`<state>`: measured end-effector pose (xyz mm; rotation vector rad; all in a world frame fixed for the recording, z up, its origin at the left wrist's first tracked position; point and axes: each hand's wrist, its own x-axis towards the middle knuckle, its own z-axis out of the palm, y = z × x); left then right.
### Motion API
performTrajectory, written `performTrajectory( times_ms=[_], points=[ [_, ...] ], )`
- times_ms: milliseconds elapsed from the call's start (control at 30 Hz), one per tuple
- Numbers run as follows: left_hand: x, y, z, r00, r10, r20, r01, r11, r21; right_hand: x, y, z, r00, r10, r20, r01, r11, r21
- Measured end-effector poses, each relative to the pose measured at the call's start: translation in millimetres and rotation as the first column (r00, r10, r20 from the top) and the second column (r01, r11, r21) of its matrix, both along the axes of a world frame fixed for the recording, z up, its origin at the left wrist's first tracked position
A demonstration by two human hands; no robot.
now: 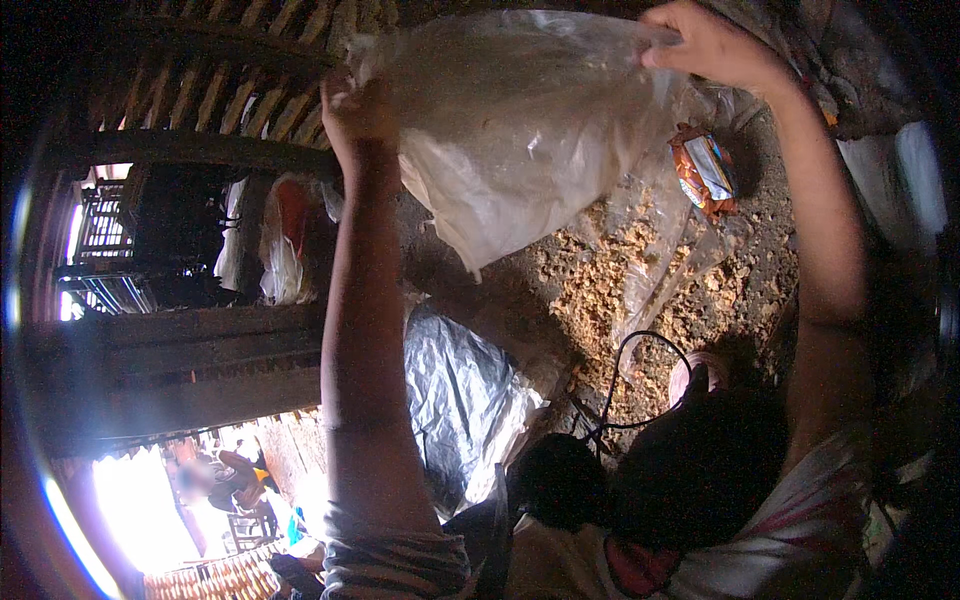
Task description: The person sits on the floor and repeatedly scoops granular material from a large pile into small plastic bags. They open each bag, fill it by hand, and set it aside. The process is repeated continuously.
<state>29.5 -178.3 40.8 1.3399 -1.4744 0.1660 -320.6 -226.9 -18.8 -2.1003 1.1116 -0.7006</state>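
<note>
A large, cloudy clear plastic sheet [520, 130] is stretched between my two raised hands; it may be a bag, I cannot tell. My left hand [358, 108] is closed around its bunched left edge. At the far right corner, my right hand [712, 45] pinches the sheet between thumb and fingers. The sheet's lower edge hangs loose in a point above the ground. Close under my right hand, an orange-brown packet [703, 168] lies on the ground. Yellowish crumbly bits [590, 290] are strewn below the sheet, with a strip of clear plastic [650, 285] across them.
Crumpled silver-grey plastic [455, 385] lies beside my left forearm. A black cord [607, 390] loops near my body. A thick wooden beam [180, 365] runs along the left, below a slatted wooden structure [200, 85]. Another person [243, 485] is in the bright opening at lower left.
</note>
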Motion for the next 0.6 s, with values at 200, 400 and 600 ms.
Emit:
performTrajectory(
  times_ms=[200,400,600],
  points=[
    [-109.3,13.6,23.7,0.816,-0.390,0.427,0.353,0.921,0.166,19.2,23.8,52.9,0.976,0.154,0.152,-0.106,0.953,-0.285],
    [-120.9,9.7,50.7,0.776,-0.451,0.440,0.260,0.865,0.429,45.4,25.5,49.0,0.690,0.141,0.710,-0.083,0.990,-0.116],
    [-115.9,-4.2,67.3,0.782,-0.349,0.517,0.186,0.922,0.340,64.2,21.0,19.2,0.848,-0.009,0.530,-0.016,0.999,0.044]
  ],
)
